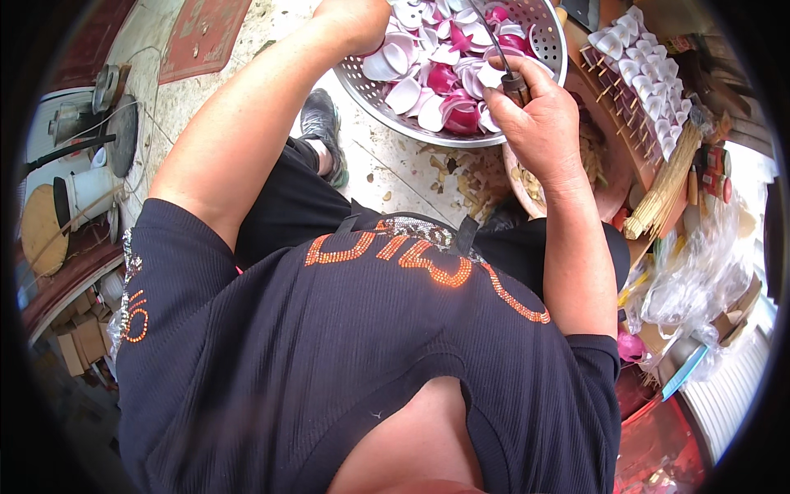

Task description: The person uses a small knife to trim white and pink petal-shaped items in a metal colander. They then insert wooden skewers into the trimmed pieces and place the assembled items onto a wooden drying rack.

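Note:
A perforated metal colander (354,86) full of cut red onion pieces (440,78) sits at the top of the view. My right hand (543,119) is closed round the dark handle of a thin metal spike tool (513,82) at the colander's right side. The tool's shaft runs up and left over the onions, past the top edge. At the colander's upper left rim, my left hand (358,25) is curled into a fist. Its fingers face away, so anything in them is hidden.
Right of the colander are rows of onion pieces on sticks (638,70), a bundle of thin wooden sticks (662,185) and clear plastic bags (691,259). A pinkish basin (617,177) holding peelings stands below my right wrist. Onion skins litter the floor (395,177).

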### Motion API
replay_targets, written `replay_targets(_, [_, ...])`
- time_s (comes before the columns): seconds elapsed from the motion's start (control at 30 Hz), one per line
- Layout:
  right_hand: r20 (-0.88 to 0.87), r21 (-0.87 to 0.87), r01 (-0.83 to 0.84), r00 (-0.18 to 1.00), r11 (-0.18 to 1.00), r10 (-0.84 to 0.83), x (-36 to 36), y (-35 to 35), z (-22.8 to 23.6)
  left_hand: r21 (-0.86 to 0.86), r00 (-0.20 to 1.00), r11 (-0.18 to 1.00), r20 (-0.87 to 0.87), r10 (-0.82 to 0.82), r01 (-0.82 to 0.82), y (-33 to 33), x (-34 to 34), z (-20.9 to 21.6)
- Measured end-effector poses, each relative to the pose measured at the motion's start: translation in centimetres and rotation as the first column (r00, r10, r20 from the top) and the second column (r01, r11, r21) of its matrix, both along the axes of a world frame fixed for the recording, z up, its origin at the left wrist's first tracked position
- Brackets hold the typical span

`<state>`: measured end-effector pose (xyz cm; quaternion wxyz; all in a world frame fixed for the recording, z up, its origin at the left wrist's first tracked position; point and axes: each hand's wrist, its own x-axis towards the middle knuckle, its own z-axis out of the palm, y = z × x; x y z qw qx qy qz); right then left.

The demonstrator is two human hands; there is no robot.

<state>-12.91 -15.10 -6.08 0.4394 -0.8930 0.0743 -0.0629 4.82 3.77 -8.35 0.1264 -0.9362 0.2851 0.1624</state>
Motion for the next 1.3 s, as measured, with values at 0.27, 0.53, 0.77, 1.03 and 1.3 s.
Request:
replay_targets(0.27, [0.041,-0.015,-0.029,0.999,0.999,0.030,-0.8,-0.2,0.2,0.026,0.975,0.976,0.050,-0.217,0.216,-0.1,-1.1,-0.2])
replay_targets(0.53, [0.058,-0.073,-0.043,0.997,0.996,0.048,-1.1,0.0,0.2,-0.019,0.975,0.978,0.076,-0.208,0.210,-0.4,-1.3,-1.6])
replay_targets(0.77, [0.072,-0.060,-0.057,0.996,0.997,0.061,-0.9,0.0,0.2,-0.497,0.953,0.837,-0.288,0.090,-0.230,-1.3,0.0,0.2])
replay_targets(1.03, [-0.043,0.026,-0.029,0.999,0.999,0.031,-1.0,-0.1,1.0,-0.355,0.348,-0.004,-0.914,-0.208,-0.935,-0.8,3.2,-0.1])
replay_targets(1.3, [-0.040,0.194,0.059,0.998,0.979,-0.052,-0.7,-0.3,-0.1,-0.408,0.389,0.013,-0.880,-0.273,-0.913,-1.6,-0.1,1.2])
